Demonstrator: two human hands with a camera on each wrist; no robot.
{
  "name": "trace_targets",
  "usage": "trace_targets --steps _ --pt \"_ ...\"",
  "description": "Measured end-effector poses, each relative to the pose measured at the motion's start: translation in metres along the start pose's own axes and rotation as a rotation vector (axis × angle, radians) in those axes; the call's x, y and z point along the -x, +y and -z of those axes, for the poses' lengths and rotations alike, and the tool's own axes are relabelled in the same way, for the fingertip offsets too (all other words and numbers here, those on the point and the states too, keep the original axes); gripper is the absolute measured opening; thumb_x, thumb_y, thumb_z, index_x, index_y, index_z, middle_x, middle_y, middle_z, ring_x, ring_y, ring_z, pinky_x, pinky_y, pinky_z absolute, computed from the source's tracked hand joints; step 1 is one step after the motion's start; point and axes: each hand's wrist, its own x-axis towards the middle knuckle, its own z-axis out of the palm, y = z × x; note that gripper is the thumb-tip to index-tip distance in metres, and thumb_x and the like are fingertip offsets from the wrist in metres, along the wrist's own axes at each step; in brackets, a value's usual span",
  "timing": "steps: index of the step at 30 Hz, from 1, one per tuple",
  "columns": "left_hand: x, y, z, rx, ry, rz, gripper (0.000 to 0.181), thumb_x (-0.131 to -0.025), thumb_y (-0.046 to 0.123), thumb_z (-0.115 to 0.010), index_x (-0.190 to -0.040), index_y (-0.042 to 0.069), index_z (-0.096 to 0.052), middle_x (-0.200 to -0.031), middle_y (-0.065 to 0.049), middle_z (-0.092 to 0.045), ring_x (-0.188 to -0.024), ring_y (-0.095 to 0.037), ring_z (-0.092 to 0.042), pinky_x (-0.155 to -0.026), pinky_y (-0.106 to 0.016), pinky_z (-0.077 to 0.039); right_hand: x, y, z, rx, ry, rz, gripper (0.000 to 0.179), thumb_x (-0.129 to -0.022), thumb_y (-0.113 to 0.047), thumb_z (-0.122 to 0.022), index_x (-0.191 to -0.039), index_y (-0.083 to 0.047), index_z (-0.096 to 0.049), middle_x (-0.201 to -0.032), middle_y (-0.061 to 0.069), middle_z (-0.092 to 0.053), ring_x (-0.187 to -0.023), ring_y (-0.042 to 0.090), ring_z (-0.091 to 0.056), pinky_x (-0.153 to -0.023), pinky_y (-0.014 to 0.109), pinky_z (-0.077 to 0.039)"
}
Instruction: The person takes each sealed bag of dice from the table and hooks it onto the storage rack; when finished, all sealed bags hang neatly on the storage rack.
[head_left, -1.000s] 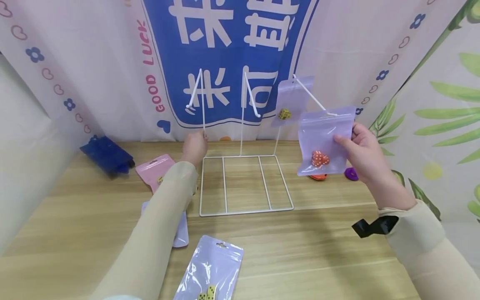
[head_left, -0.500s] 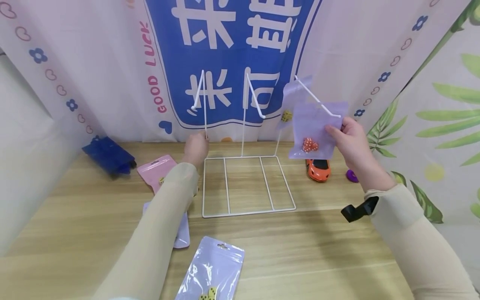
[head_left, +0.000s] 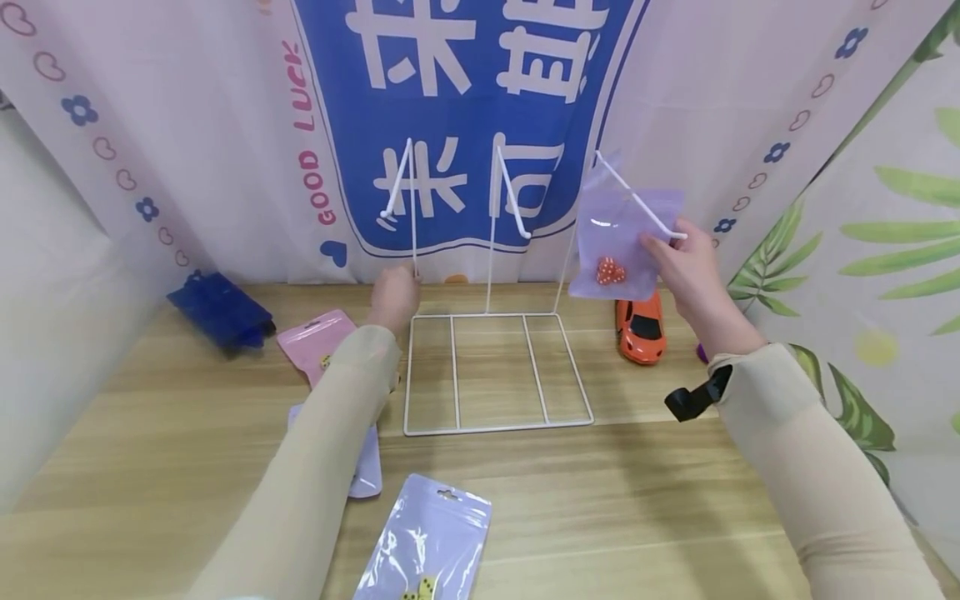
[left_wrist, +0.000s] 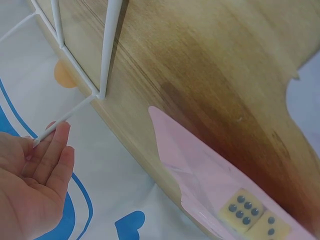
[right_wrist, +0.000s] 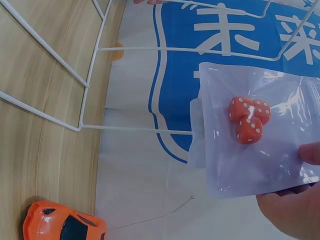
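A white wire rack [head_left: 498, 428] with three upper prongs stands on the table. My left hand [head_left: 396, 298] pinches its left upright [left_wrist: 77, 107] between thumb and fingers, low down. On the right, my right hand [head_left: 693, 271] holds the edge of a lilac zip bag [head_left: 592, 237] between thumb and fingers. Several red dice [right_wrist: 249, 130] show through its clear front. The bag is on the rack's right prong [head_left: 636, 194], its upper edge around the wire. Another lilac bag [right_wrist: 197, 135] hangs behind it, mostly hidden.
An orange toy car [head_left: 641, 329] stands right of the rack. A pink bag [head_left: 311, 342] with yellow dice and a lilac bag [head_left: 367, 471] lie by the left sleeve. Nearer lies another lilac bag [head_left: 435, 533] with yellow dice. Dark blue bags [head_left: 221, 310] lie far left.
My right hand has moved left and back with the lilac bag of red dice, sliding it inward along the prong. The rear bag is now mostly covered. My left hand stays on the upright.
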Motion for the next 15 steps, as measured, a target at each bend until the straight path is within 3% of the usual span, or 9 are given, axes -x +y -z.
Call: trace_targets --steps 3,10,15 --pt "0.001 0.001 0.001 -0.001 0.002 0.003 0.014 -0.096 0.014 -0.045 -0.099 0.003 -0.053 -0.085 -0.012 -0.06 -0.078 -0.027 -0.057 -0.069 -0.038 -0.048 -0.005 0.001 -0.003 0.014 0.026 -0.007 0.038 -0.092 -0.011 -0.052 -0.125 0.004 -0.045 -0.122 0.018 -0.049 -0.114 0.027 -0.046 -0.097 0.04 -0.038" --pt "-0.001 0.0 0.0 -0.006 0.003 0.005 0.015 -0.096 0.014 -0.045 -0.099 0.002 -0.053 -0.089 -0.014 -0.061 -0.082 -0.029 -0.057 -0.073 -0.04 -0.048 -0.018 0.002 -0.011 0.068 0.091 -0.033 0.026 -0.09 -0.015 -0.056 -0.112 0.0 -0.052 -0.089 0.0 -0.051 -0.086 0.012 -0.047 -0.08 0.029 -0.041" --pt "-0.001 -0.001 -0.001 -0.006 0.002 0.001 0.015 -0.096 0.014 -0.044 -0.099 0.003 -0.054 -0.086 -0.013 -0.061 -0.08 -0.027 -0.057 -0.07 -0.038 -0.048 -0.027 0.001 -0.015 0.094 0.076 -0.066 0.035 -0.091 -0.018 -0.054 -0.121 0.001 -0.047 -0.098 0.003 -0.052 -0.092 0.016 -0.048 -0.085 0.03 -0.042"
